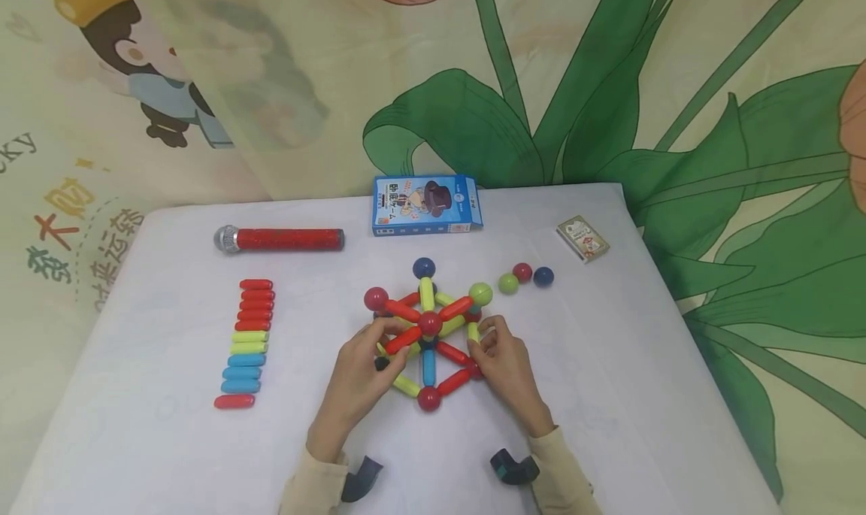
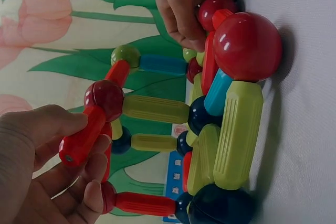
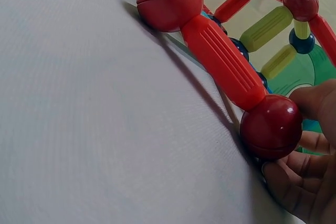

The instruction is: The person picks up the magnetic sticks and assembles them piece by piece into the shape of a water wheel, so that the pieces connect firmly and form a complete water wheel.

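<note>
A two-tier frame of magnetic rods and balls (image 1: 430, 323) stands mid-table, built from red, yellow-green and blue rods. My left hand (image 1: 355, 365) pinches a red rod (image 2: 84, 136) between thumb and fingers. One end of that rod meets the red ball (image 2: 104, 100) at the middle of the upper tier; its other end is bare. At the lower right corner, my right hand (image 1: 509, 361) has thumb and fingers around a red ball (image 3: 271, 127), low against the table. A red rod (image 3: 226, 62) runs from this ball to the front red ball (image 3: 169, 1).
Spare red, yellow-green and blue rods (image 1: 244, 360) lie in a column at left. Loose balls (image 1: 509, 283) sit behind the frame at right. Farther back are a red microphone-shaped object (image 1: 289, 239), a blue box (image 1: 426, 205) and a small card box (image 1: 583, 238).
</note>
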Tool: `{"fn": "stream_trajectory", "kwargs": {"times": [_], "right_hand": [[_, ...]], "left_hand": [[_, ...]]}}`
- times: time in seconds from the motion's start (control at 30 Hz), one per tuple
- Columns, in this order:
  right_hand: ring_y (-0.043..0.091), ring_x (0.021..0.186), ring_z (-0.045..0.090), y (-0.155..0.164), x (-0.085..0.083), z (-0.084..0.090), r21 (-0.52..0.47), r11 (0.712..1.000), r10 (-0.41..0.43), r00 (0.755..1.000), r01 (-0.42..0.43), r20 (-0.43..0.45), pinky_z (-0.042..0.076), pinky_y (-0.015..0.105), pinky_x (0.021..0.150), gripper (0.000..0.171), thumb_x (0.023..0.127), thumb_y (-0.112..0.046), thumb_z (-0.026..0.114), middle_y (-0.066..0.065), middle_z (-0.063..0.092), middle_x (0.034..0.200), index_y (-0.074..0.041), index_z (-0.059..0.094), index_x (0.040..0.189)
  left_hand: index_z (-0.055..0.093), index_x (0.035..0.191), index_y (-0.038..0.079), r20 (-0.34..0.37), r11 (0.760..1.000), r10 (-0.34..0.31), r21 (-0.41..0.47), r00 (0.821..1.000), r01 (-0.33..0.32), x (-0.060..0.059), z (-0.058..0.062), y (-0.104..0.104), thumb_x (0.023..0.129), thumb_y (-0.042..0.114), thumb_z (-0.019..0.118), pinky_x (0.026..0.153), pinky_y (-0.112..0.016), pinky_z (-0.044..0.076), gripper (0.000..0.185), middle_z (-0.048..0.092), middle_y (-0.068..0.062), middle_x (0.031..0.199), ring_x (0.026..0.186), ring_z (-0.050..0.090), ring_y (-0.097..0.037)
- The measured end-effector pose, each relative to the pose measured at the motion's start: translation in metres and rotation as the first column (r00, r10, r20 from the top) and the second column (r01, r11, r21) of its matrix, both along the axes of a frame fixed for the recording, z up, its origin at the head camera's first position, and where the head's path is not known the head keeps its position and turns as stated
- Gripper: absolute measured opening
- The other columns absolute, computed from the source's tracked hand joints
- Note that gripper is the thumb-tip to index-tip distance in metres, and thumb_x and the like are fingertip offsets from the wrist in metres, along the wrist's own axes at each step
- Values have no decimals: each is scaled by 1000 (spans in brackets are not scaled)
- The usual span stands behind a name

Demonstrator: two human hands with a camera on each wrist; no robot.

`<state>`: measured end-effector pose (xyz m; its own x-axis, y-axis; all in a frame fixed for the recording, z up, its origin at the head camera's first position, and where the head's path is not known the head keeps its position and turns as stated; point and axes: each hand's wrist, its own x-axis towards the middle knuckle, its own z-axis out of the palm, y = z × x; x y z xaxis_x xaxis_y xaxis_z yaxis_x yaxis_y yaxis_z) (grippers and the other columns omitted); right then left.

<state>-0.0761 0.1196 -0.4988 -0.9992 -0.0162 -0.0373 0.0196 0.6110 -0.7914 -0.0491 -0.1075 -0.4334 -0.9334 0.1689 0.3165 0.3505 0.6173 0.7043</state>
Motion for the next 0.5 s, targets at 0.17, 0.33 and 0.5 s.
{"fn": "stream_trajectory", "kwargs": {"times": [0.17, 0.33, 0.5], "right_hand": [[10, 50, 51, -1, 0, 1, 0, 1000, -12, 1000, 12, 10, 41, 21, 44, 28, 83, -15, 70, 1, 59, 68, -7, 53, 105], [10, 51, 52, -1, 0, 2, -11, 1000, -17, 1000, 17, 11, 41, 21, 44, 28, 84, -15, 69, 0, 59, 68, -7, 53, 105], [10, 52, 52, 2, 1, 1, -24, 1000, -4, 1000, 4, 4, 41, 21, 45, 28, 84, -15, 68, 0, 60, 68, -7, 52, 105]], "left_hand": [[59, 114, 11, 14, 1000, -5, 6, 1000, 4, 1, -1, -1, 75, 6, 81, 64, -30, 56, 45, 66, 1, 102, 84, 55, -9], [60, 116, 11, 59, 998, 63, 8, 996, -63, 3, -5, -16, 81, 14, 77, 73, -30, 55, 39, 66, 1, 106, 89, 59, -10], [58, 117, 9, 105, 950, 311, -74, 945, -305, 23, -19, -68, 86, 10, 71, 83, -37, 52, 34, 64, -3, 113, 102, 59, -18]]}}
